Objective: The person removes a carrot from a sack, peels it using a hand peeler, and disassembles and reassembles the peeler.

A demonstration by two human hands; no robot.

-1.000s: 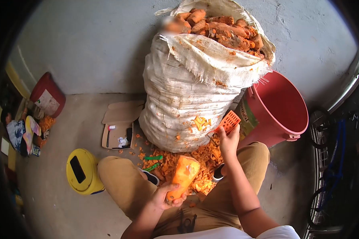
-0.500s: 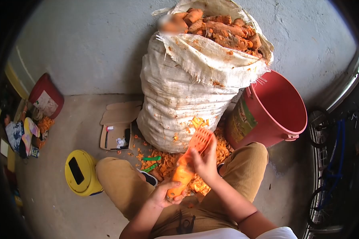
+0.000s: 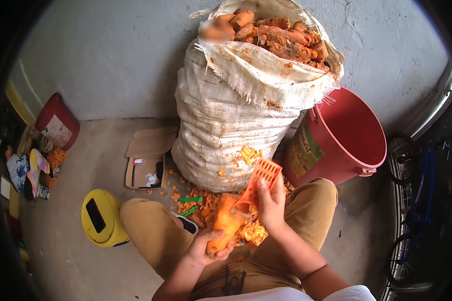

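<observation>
My left hand [image 3: 208, 247] is closed around the lower end of a thick, peeled orange carrot [image 3: 226, 220], tilted with its far end away from me. In my right hand [image 3: 272, 203] is an orange peeler [image 3: 262, 175] with a slotted, grid-like handle. Its metal blade end is close to the carrot's right side; whether it touches, I cannot tell. Orange peelings [image 3: 251, 232] are heaped on the floor below, between my legs. Beyond my hands stands a white woven sack [image 3: 226, 115], filled to the top with unpeeled carrots [image 3: 286, 42].
A red bucket [image 3: 306, 150] stands right of the sack. A yellow tub [image 3: 113, 226] with a dark phone-like slab on its lid sits left of my knee. Nearby are an open cardboard box [image 3: 148, 143], green strips [image 3: 190, 199] and, far right, a blue-framed bicycle [image 3: 427, 185].
My right hand and the peeler have shifted slightly right, away from the carrot, with the blade end now visible beside it. My left hand keeps its hold on the carrot.
</observation>
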